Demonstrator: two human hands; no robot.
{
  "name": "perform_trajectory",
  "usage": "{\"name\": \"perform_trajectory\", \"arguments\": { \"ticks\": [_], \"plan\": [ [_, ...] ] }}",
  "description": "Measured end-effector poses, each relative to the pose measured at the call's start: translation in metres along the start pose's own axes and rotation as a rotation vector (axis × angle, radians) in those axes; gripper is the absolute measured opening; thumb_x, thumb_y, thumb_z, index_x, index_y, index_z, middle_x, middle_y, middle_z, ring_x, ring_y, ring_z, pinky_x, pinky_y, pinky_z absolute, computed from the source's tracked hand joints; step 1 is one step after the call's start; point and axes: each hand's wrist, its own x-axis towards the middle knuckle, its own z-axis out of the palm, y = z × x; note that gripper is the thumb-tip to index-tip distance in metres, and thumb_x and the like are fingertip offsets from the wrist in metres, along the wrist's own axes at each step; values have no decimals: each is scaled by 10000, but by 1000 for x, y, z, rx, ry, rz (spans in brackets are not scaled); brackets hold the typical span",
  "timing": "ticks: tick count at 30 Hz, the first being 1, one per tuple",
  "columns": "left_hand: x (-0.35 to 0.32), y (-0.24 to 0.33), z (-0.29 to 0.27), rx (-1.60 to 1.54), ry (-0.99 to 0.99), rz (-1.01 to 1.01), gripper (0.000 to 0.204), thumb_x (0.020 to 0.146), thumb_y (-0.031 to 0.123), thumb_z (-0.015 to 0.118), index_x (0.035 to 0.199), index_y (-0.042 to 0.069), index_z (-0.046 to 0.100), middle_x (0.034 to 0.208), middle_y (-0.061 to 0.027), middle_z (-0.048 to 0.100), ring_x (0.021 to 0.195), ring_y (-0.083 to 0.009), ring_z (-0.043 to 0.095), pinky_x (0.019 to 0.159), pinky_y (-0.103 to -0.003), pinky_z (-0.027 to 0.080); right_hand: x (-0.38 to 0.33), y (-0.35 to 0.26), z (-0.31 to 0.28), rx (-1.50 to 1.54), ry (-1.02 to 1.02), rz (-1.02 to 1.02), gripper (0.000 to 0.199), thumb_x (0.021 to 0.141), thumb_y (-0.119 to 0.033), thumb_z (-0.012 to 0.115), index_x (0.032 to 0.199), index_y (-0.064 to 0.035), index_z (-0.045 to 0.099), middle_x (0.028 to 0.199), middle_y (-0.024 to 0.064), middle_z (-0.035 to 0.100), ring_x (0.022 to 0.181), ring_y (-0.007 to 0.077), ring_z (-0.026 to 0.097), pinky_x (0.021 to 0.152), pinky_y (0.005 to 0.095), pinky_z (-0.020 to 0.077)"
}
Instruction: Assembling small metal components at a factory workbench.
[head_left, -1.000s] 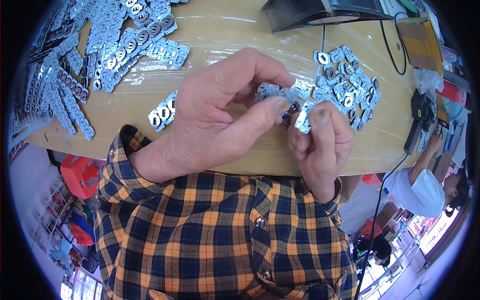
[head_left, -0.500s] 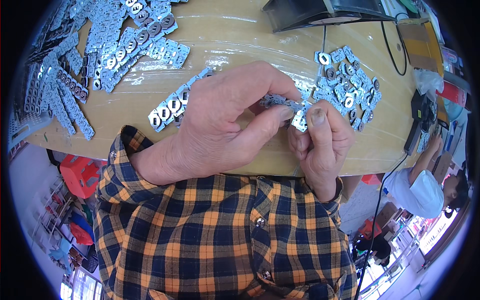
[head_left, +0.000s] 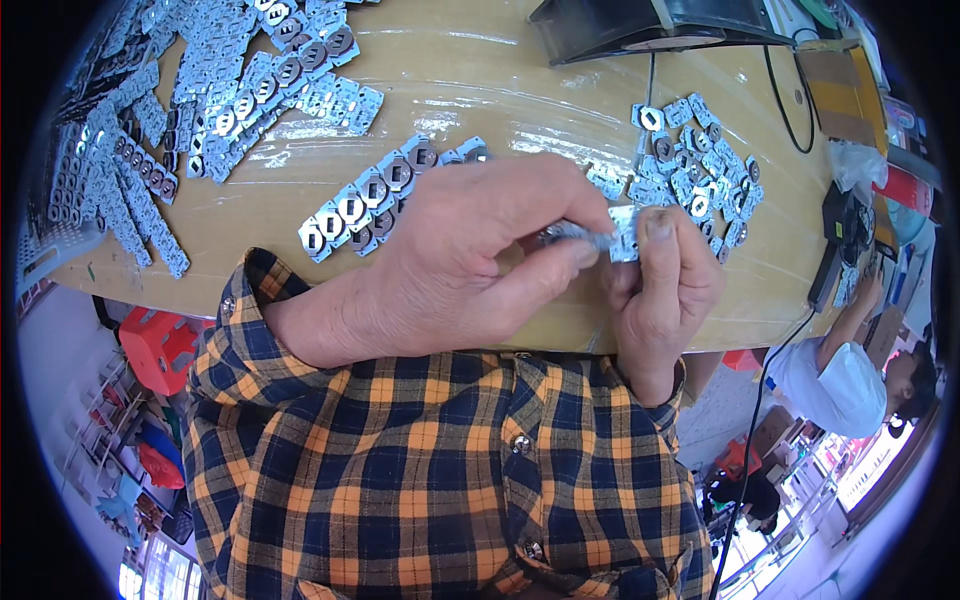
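Note:
My left hand (head_left: 450, 265) is closed, thumb and forefinger pinching a strip of small circuit boards (head_left: 565, 233); most of the strip is hidden by the fingers. Close beside its end, my right hand (head_left: 665, 300) pinches a small, pale circuit board (head_left: 624, 236) under the thumb. Whether this board is still joined to the strip I cannot tell. Behind my left hand lie circuit board strips with round metal battery holders (head_left: 374, 190), partly covered by the hand. Beyond my right hand, a loose heap of single small circuit boards (head_left: 684, 182) is spread on the table.
A big pile of circuit board strips (head_left: 215, 95) covers the table's far left. At the back stands a dark box-like fixture (head_left: 650, 25). A black cable (head_left: 790, 95) and a cardboard box (head_left: 845, 90) are at right. Another person (head_left: 825, 385) works beyond the right edge.
Both hands have shifted slightly right, with the left wrist turned. The board in my right hand now stands more upright, and more of the strips behind my left hand shows.

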Motion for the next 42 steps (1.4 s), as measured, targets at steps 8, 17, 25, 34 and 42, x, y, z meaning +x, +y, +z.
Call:
{"name": "perform_trajectory", "arguments": {
  "ticks": [8,17,25,34,42],
  "plan": [
    [3,4,8,-526,120,-294,235,929,-15,575,1157,-70,594,920,-85,671,763,-112,663,661,-232,560,7,-2,-14,-615,184,-400,158,908,-2,613,759,27,569,604,78,445,509,143,396,476,293,322],
    [4,0,0,-493,104,-383,224,910,24,644,1115,-61,616,882,-83,674,742,-100,662,623,-215,560,12,-3,-13,-900,236,-511,117,901,-10,633,794,32,610,606,74,440,516,153,410,488,299,324],
    [4,3,0,-568,54,-402,194,910,20,645,1088,-57,631,898,-90,682,737,-94,659,612,-203,553,1,-19,-14,-320,-132,-273,104,880,3,626,787,50,636,673,72,574,587,154,495,537,288,372],
    [5,4,-5,-631,-17,-456,188,889,24,675,1054,-47,618,825,-78,674,656,-93,660,542,-191,530,-2,-21,-12,-226,-245,-136,175,952,-80,561,818,23,601,612,48,542,477,100,464,450,241,343],
    [5,-1,-3,-808,13,-435,185,893,3,658,1061,-50,602,848,-88,663,692,-115,671,574,-225,551,-1,-8,1,679,-222,347,233,994,-179,509,845,-13,574,610,25,532,448,55,422,395,205,305]
  ]
}}
